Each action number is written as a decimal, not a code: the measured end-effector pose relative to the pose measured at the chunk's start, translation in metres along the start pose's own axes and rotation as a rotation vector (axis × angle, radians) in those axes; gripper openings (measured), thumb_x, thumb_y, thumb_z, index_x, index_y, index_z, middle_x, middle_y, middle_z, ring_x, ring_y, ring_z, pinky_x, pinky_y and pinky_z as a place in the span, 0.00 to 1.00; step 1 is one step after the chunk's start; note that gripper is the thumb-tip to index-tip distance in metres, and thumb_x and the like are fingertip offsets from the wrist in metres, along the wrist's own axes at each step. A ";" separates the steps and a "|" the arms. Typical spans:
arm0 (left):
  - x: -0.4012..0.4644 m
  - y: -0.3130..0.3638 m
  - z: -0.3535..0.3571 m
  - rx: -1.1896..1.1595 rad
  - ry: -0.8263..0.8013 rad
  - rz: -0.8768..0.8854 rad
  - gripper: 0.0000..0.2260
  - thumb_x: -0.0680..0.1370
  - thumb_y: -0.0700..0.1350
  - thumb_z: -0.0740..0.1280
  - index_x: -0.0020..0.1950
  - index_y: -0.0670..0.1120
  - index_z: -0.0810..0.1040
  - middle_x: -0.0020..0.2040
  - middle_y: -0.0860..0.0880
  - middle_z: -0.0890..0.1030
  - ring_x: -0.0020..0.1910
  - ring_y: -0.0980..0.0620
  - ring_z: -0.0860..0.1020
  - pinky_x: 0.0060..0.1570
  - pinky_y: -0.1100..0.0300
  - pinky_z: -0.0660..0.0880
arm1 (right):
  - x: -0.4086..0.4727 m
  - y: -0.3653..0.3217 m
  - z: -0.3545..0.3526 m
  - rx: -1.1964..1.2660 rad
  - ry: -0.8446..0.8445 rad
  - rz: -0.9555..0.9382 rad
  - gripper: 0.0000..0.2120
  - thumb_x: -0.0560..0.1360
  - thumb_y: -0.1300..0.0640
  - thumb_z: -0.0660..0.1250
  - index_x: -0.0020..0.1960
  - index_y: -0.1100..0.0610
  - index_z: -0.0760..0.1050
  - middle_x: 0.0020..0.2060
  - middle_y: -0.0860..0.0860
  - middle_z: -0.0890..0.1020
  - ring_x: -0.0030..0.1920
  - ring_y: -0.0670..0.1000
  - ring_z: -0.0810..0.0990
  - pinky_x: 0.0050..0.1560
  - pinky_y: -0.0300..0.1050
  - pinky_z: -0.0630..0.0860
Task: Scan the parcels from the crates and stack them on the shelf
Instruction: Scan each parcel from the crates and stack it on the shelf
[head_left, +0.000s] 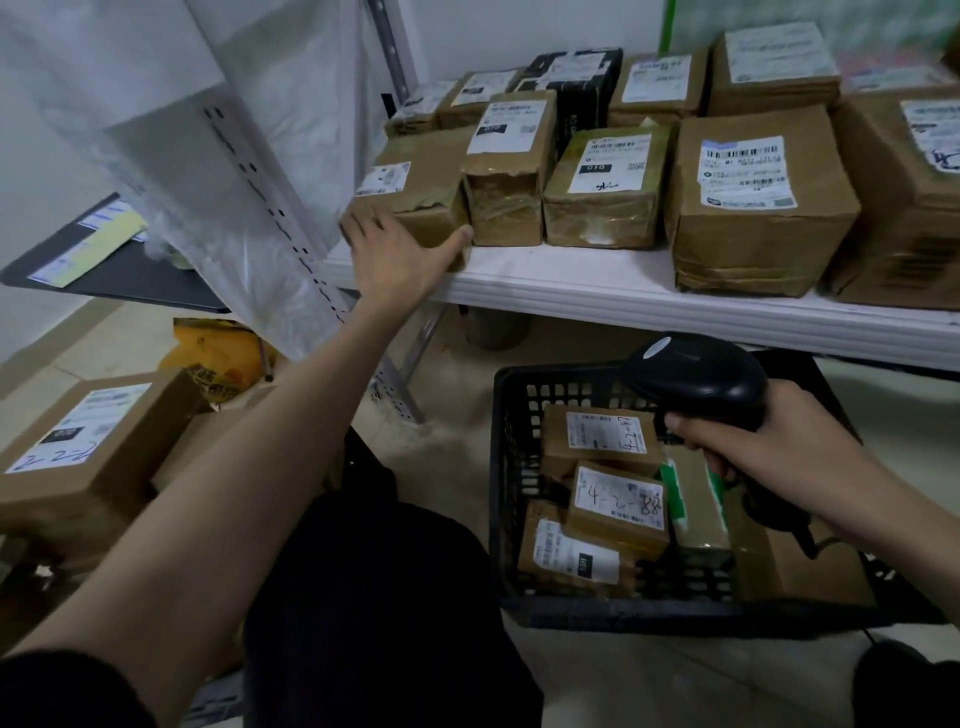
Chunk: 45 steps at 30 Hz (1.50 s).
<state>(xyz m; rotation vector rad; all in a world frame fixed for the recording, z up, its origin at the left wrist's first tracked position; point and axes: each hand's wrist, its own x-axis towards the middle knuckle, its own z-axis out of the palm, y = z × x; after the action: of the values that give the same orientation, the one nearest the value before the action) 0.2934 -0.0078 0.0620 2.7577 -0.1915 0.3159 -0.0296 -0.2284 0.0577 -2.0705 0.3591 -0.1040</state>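
Note:
My left hand (396, 250) reaches up to the white shelf (597, 293) and lies flat against the front of a brown parcel (421, 182) at the shelf's left end, fingers and thumb spread. Several more taped, labelled parcels stand in rows beside and behind it. My right hand (769, 441) grips a black barcode scanner (696, 376) over a black plastic crate (506, 467) on the floor. Inside the crate lie several small brown parcels, one marked "4-2-88" (618, 501).
A large labelled box (83, 441) sits at the lower left beside other cardboard. A yellow bag (218, 356) lies on the floor under a perforated metal upright (270, 208) draped with clear plastic. A dark surface with papers (98, 249) is at the left. My dark-clothed knees fill the bottom centre.

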 end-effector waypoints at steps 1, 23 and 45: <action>0.004 -0.001 0.000 -0.022 -0.005 0.011 0.57 0.69 0.79 0.59 0.81 0.36 0.54 0.80 0.35 0.56 0.80 0.34 0.50 0.79 0.40 0.51 | 0.000 0.000 0.000 -0.013 -0.006 -0.001 0.13 0.73 0.50 0.74 0.35 0.56 0.80 0.26 0.55 0.81 0.27 0.48 0.79 0.34 0.39 0.75; -0.105 0.017 -0.023 0.034 -0.319 0.207 0.42 0.78 0.58 0.71 0.80 0.36 0.55 0.77 0.37 0.60 0.76 0.39 0.63 0.71 0.47 0.65 | -0.015 0.008 -0.019 -0.055 -0.011 0.052 0.04 0.76 0.53 0.74 0.46 0.53 0.83 0.30 0.52 0.84 0.28 0.43 0.81 0.30 0.35 0.75; -0.226 -0.006 0.313 0.072 -0.989 0.032 0.47 0.72 0.66 0.70 0.82 0.45 0.55 0.80 0.41 0.62 0.77 0.39 0.65 0.75 0.44 0.65 | -0.062 0.087 -0.063 -0.138 0.002 0.254 0.10 0.75 0.54 0.73 0.38 0.59 0.80 0.27 0.55 0.82 0.28 0.51 0.81 0.31 0.39 0.76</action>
<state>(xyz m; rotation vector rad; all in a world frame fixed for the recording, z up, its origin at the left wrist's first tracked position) 0.1365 -0.0949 -0.2801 2.7233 -0.4621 -1.0694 -0.1211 -0.3036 0.0190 -2.1413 0.6418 0.0740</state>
